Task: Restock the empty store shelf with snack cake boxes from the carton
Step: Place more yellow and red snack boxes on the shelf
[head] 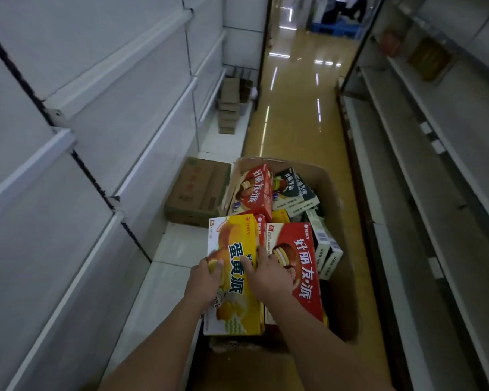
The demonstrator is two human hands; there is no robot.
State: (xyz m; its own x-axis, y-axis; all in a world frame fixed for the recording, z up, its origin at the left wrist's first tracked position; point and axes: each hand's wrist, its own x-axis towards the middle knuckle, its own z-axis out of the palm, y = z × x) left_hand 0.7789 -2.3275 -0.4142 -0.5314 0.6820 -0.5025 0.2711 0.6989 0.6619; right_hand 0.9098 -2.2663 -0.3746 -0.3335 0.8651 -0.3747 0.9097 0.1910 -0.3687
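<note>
Both hands, left hand (205, 277) and right hand (266, 273), grip yellow box (233, 280).

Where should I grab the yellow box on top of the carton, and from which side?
Take the yellow box by its two long edges, from above: it lies flat, topmost, left edge free. The left hand and right hand are already on it.

Our carton (333, 193) of snack boxes (232, 266) sits in the aisle between shelves (102, 114), a closed carton (198, 190) to its left.
</note>
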